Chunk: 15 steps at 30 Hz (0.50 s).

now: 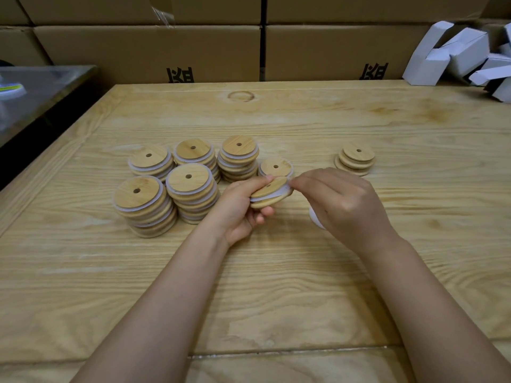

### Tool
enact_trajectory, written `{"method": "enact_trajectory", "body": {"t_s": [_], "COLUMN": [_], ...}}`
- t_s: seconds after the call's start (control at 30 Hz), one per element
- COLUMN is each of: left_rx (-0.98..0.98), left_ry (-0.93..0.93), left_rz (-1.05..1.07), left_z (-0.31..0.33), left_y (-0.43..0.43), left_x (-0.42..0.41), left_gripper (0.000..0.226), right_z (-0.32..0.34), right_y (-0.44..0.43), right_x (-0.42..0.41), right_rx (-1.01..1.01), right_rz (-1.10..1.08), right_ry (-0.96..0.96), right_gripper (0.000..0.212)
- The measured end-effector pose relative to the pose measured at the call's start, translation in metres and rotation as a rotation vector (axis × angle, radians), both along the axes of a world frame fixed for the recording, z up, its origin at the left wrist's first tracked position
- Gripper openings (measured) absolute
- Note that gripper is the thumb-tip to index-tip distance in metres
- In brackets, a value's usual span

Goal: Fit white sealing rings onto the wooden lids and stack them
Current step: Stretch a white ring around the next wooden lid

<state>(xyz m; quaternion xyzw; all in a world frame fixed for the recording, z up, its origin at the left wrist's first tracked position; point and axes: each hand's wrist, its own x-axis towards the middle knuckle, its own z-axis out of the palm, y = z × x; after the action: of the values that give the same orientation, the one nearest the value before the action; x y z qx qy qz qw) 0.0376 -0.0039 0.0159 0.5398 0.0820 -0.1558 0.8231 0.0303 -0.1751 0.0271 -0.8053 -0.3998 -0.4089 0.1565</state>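
Note:
My left hand [243, 208] grips a round wooden lid [269, 193] just above the table, tilted, thumb on top. My right hand [340, 200] pinches the white sealing ring [282, 192] at the lid's right edge. More white rings [315, 217] peek out under my right palm. Several stacks of lids with white rings [190, 189] stand to the left. A single ringed lid [276, 167] lies just behind the held one. A small stack of bare wooden lids [356, 160] sits at the right.
The work surface is a light wooden table [249, 272]. Brown cardboard boxes [154, 51] wall off the back edge. White folded cartons [459, 56] are piled at the back right. A dark glass-topped table [36, 92] stands at the left.

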Motion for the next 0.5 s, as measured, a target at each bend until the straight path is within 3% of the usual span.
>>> {"method": "enact_trajectory", "body": {"t_s": [0.3, 0.5], "left_rx": [0.0, -0.036], "left_ry": [0.044, 0.019], "left_rz": [-0.073, -0.082], "left_z": [0.0019, 0.0007], "left_y": [0.0022, 0.0034], "left_x": [0.0, -0.0002], "left_gripper": [0.018, 0.03], "right_z": [-0.0004, -0.0001], "right_y": [0.0062, 0.0056], "right_x": [-0.0017, -0.0029], "right_rx": [0.002, 0.008], "right_rz": [0.011, 0.009], "right_ry": [0.033, 0.065], "right_gripper": [0.02, 0.015]}}
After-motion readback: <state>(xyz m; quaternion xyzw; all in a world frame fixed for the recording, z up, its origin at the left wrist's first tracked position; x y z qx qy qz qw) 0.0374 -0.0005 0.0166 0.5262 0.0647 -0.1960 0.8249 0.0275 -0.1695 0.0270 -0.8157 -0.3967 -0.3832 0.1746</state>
